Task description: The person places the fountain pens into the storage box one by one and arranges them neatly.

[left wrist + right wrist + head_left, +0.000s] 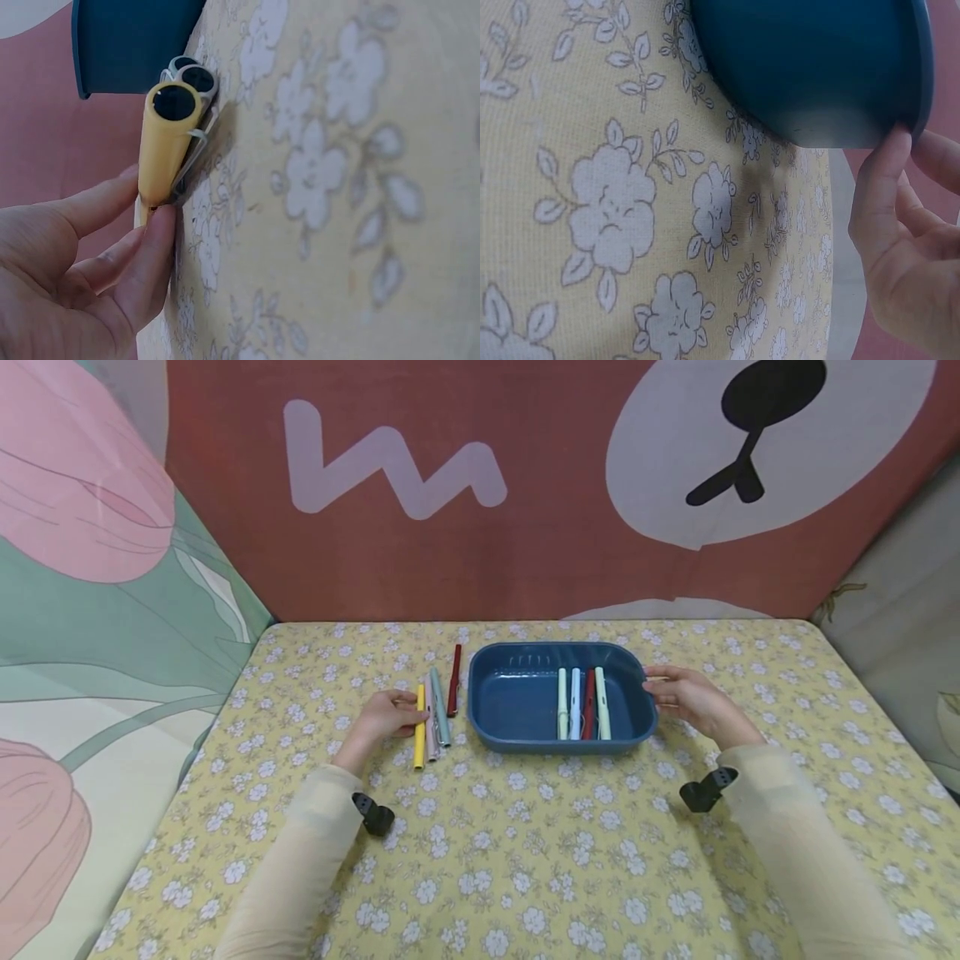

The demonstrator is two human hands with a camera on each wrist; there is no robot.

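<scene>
A yellow pen [419, 731] is pinched between thumb and fingers by the left grip [386, 714]; whether it is lifted off the worktop [525, 877] cannot be told. Just right of that grip, close alongside the yellow pen, a pale pink pen [431, 745] and a grey-green pen [441, 714] are lined up. Farther right and slightly beyond, a dark red pen [454, 683] is set apart, near the left wall of a blue tray [510, 702].

The tray's right rim is held by the right grip [693, 693], with the thumb pressed to the outer wall. Left of this grip, inside the tray, four pens [589, 706] are laid side by side, nearer the right wall; a wider stretch of tray floor is left between them and the left wall.

Between the left grip and the tray, the passage is narrowed by the loose pens. On the near side of both grips, a broad span of flowered cloth is seen. Beyond them, the worktop's far edge is bounded by a red backdrop [420, 568].
</scene>
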